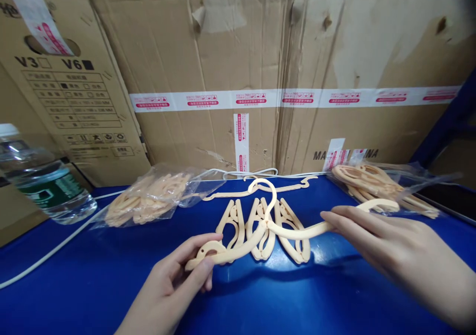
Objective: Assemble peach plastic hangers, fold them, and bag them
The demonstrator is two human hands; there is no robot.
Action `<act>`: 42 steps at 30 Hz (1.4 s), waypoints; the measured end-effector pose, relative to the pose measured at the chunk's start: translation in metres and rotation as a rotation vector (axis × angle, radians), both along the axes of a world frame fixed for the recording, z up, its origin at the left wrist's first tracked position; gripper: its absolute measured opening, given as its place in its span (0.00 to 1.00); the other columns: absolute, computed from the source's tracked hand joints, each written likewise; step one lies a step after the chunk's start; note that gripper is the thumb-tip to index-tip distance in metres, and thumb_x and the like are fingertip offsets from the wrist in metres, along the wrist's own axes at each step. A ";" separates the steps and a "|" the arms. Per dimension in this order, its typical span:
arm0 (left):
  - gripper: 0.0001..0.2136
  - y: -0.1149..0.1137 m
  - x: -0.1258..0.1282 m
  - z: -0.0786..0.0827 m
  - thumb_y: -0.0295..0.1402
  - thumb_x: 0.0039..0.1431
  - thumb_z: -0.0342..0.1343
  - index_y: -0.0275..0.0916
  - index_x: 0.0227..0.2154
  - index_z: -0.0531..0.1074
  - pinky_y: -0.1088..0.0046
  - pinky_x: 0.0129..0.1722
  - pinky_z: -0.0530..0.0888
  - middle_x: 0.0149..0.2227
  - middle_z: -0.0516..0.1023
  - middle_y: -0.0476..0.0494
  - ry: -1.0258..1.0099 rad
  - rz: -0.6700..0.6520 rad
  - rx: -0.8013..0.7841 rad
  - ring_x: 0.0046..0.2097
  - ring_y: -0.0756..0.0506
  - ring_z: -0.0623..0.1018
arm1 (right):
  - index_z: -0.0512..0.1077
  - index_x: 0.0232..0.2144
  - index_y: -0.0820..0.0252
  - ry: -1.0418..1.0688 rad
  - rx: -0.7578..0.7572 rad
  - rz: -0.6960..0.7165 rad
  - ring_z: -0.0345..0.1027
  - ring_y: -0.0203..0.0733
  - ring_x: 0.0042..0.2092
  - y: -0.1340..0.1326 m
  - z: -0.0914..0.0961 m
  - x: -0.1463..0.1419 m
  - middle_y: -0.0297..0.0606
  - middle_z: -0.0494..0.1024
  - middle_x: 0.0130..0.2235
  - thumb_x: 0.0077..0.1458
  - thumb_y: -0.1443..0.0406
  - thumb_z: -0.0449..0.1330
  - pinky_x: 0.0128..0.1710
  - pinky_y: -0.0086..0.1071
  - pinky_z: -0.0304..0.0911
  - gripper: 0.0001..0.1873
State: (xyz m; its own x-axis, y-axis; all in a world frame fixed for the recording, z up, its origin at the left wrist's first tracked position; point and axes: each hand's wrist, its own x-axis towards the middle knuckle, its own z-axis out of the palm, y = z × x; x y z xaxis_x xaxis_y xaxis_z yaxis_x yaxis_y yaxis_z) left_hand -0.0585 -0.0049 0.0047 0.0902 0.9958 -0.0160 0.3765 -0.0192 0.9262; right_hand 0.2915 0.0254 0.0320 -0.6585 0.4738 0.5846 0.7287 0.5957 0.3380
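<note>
A cream plastic folding hanger (282, 228) is spread out just above the blue table (260, 300), its hook pointing away from me. My left hand (178, 280) pinches the hanger's left arm end between thumb and fingers. My right hand (390, 250) grips the right arm near its end. Under the hanger lie three folded cream hangers (297, 235) side by side. Another unfolded hanger (260, 188) lies flat behind them.
A clear bag of folded hangers (148, 198) lies at the left and another such bag (379, 183) at the right. A water bottle (44, 181) lies at the far left. A white cable (48, 253) crosses the table. Cardboard boxes (238, 67) wall off the back.
</note>
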 end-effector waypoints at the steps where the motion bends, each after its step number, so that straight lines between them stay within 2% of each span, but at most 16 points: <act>1: 0.22 0.001 -0.001 -0.001 0.52 0.61 0.53 0.45 0.52 0.72 0.74 0.35 0.70 0.26 0.73 0.51 0.008 -0.011 -0.001 0.31 0.46 0.73 | 0.75 0.50 0.53 -0.006 0.016 0.000 0.78 0.50 0.34 -0.001 -0.001 0.000 0.45 0.81 0.46 0.58 0.73 0.46 0.26 0.38 0.71 0.24; 6: 0.21 0.002 -0.004 -0.002 0.52 0.62 0.52 0.45 0.50 0.72 0.75 0.36 0.70 0.27 0.74 0.51 -0.002 -0.033 0.006 0.33 0.46 0.74 | 0.75 0.50 0.53 0.054 0.018 -0.010 0.79 0.54 0.35 -0.001 -0.002 -0.003 0.47 0.79 0.50 0.59 0.70 0.48 0.25 0.42 0.72 0.22; 10: 0.22 0.002 -0.004 -0.003 0.52 0.62 0.52 0.44 0.51 0.72 0.76 0.36 0.69 0.26 0.73 0.51 0.012 -0.034 -0.004 0.32 0.47 0.73 | 0.76 0.49 0.53 0.039 0.042 0.006 0.78 0.58 0.40 -0.001 -0.002 -0.004 0.49 0.77 0.53 0.60 0.71 0.48 0.29 0.46 0.74 0.22; 13: 0.22 0.003 -0.005 -0.005 0.53 0.63 0.51 0.44 0.51 0.71 0.76 0.35 0.69 0.27 0.73 0.51 0.035 -0.033 -0.005 0.33 0.46 0.73 | 0.75 0.50 0.55 0.060 0.000 0.028 0.78 0.58 0.42 -0.001 -0.004 -0.009 0.53 0.73 0.56 0.60 0.72 0.47 0.30 0.44 0.75 0.22; 17: 0.23 0.003 -0.004 -0.004 0.54 0.62 0.51 0.44 0.51 0.71 0.75 0.35 0.69 0.26 0.73 0.51 0.022 -0.028 0.005 0.32 0.46 0.73 | 0.72 0.50 0.53 0.312 -0.187 0.048 0.76 0.51 0.47 -0.001 -0.008 -0.018 0.48 0.71 0.57 0.62 0.68 0.52 0.38 0.39 0.75 0.16; 19: 0.23 0.001 -0.003 -0.002 0.53 0.62 0.52 0.44 0.51 0.72 0.74 0.35 0.69 0.26 0.73 0.51 0.013 -0.020 0.017 0.32 0.46 0.73 | 0.70 0.51 0.52 0.439 -0.263 0.048 0.75 0.49 0.47 0.001 -0.008 -0.021 0.45 0.74 0.53 0.62 0.65 0.55 0.41 0.37 0.75 0.15; 21: 0.23 -0.001 -0.001 0.000 0.53 0.61 0.52 0.44 0.50 0.73 0.75 0.34 0.69 0.26 0.73 0.51 0.010 -0.012 0.031 0.32 0.46 0.73 | 0.70 0.51 0.53 0.526 -0.348 0.039 0.77 0.47 0.41 0.003 -0.007 -0.021 0.43 0.79 0.45 0.61 0.62 0.57 0.38 0.36 0.75 0.16; 23: 0.22 -0.002 0.001 0.002 0.53 0.61 0.53 0.44 0.50 0.73 0.75 0.34 0.70 0.26 0.73 0.51 -0.001 0.029 0.050 0.32 0.46 0.74 | 0.73 0.49 0.53 0.589 -0.495 0.031 0.77 0.47 0.39 0.005 -0.005 -0.020 0.41 0.81 0.41 0.61 0.58 0.58 0.37 0.36 0.75 0.15; 27: 0.20 0.001 0.003 0.001 0.50 0.59 0.56 0.43 0.47 0.75 0.74 0.36 0.72 0.27 0.77 0.49 -0.048 0.084 0.071 0.33 0.45 0.76 | 0.76 0.45 0.53 0.696 -0.778 0.054 0.76 0.50 0.44 0.008 0.000 -0.017 0.41 0.81 0.44 0.61 0.54 0.57 0.42 0.40 0.74 0.15; 30: 0.17 0.003 0.005 0.000 0.47 0.55 0.61 0.40 0.41 0.76 0.73 0.35 0.74 0.26 0.78 0.48 -0.132 0.089 0.034 0.32 0.44 0.78 | 0.77 0.45 0.52 0.769 -0.851 0.053 0.75 0.49 0.45 0.009 0.000 -0.017 0.40 0.81 0.45 0.61 0.54 0.57 0.44 0.40 0.72 0.16; 33: 0.16 0.000 0.012 0.002 0.45 0.52 0.64 0.40 0.38 0.76 0.74 0.34 0.75 0.26 0.78 0.49 -0.218 0.137 0.024 0.30 0.46 0.77 | 0.76 0.44 0.53 0.855 -0.937 0.076 0.75 0.45 0.40 0.006 -0.004 -0.024 0.40 0.80 0.41 0.60 0.54 0.59 0.39 0.36 0.72 0.15; 37: 0.14 -0.005 0.020 0.005 0.45 0.53 0.64 0.41 0.37 0.76 0.76 0.33 0.74 0.29 0.78 0.50 -0.274 0.093 0.022 0.30 0.48 0.75 | 0.69 0.51 0.53 1.040 -1.181 0.161 0.73 0.40 0.34 -0.004 -0.011 -0.040 0.38 0.78 0.37 0.59 0.55 0.61 0.31 0.31 0.72 0.19; 40: 0.13 -0.007 0.022 0.006 0.44 0.53 0.64 0.41 0.35 0.76 0.76 0.31 0.74 0.29 0.77 0.50 -0.276 0.060 0.012 0.29 0.48 0.74 | 0.60 0.55 0.48 1.166 -1.320 0.255 0.74 0.40 0.35 -0.012 -0.016 -0.051 0.38 0.77 0.40 0.58 0.56 0.62 0.35 0.35 0.73 0.24; 42: 0.13 -0.006 0.022 0.005 0.43 0.53 0.64 0.41 0.37 0.76 0.75 0.32 0.75 0.29 0.77 0.50 -0.281 0.056 0.001 0.29 0.48 0.74 | 0.59 0.55 0.44 1.176 -1.381 0.302 0.75 0.41 0.39 -0.017 -0.017 -0.054 0.38 0.77 0.45 0.59 0.56 0.62 0.40 0.38 0.74 0.24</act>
